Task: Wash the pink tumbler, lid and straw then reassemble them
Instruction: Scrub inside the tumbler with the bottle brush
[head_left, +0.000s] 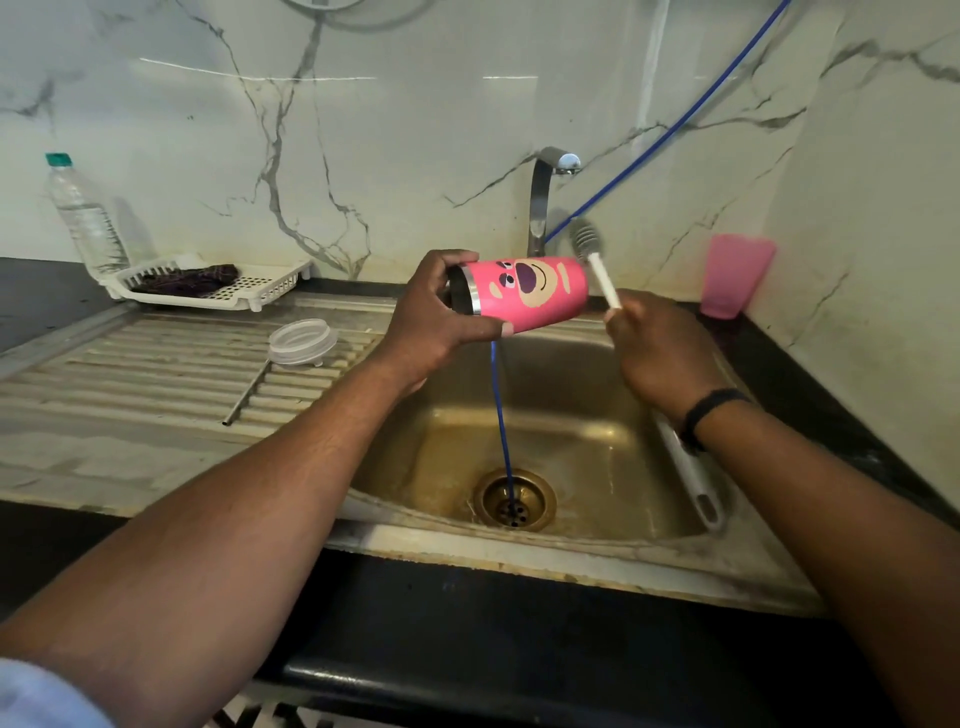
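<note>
Left hand (431, 317) grips the pink tumbler (524, 288) sideways above the sink (597, 551); right hand (657, 345), just right, holds a bottle brush (597, 265).

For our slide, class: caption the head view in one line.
Left hand holds the pink tumbler sideways over the sink; right hand holds a bottle brush.

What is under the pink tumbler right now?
The pink tumbler, held sideways by the left hand, hangs over the sink. Below it a blue hose runs down into the drain. The left hand's fingers cover the tumbler's mouth, so its inside is unseen.
</note>
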